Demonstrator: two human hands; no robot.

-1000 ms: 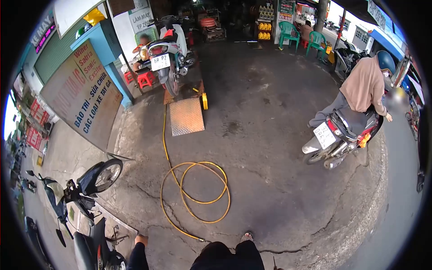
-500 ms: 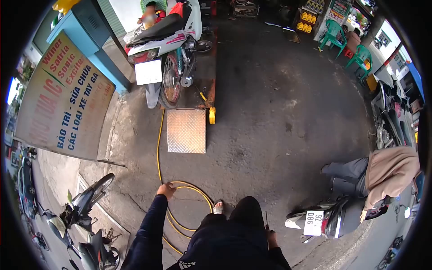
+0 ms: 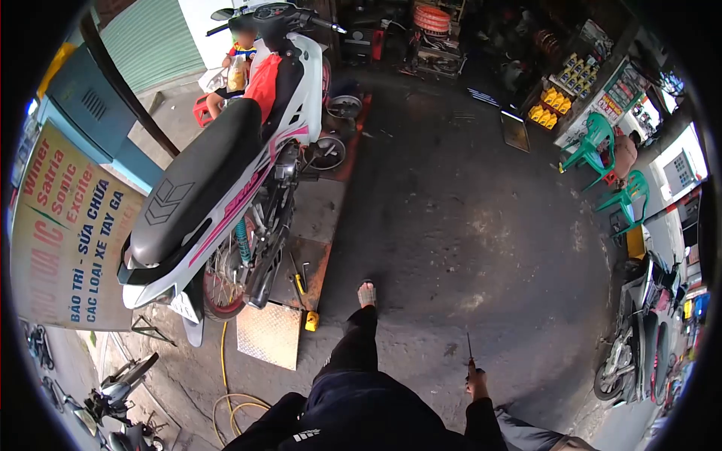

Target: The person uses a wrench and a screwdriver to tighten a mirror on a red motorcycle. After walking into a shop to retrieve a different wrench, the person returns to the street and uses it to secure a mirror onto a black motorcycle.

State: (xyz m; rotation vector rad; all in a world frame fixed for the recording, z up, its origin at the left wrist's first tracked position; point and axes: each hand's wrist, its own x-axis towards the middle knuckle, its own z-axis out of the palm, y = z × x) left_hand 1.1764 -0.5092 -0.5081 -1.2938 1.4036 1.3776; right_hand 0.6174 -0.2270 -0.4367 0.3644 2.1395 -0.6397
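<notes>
While it hangs low beside the dark trouser leg, the right hand is closed around the handle of a thin screwdriver, whose shaft points up and away over the stained concrete floor. Of the left arm only a dark sleeve shows at the bottom edge; its hand is out of sight. One sandalled foot is planted ahead on the floor, near a yellow block at the corner of a checker-plate ramp. Above the ramp a white and pink motorbike stands on a lift platform. A yellow hose coils on the ground below the ramp.
</notes>
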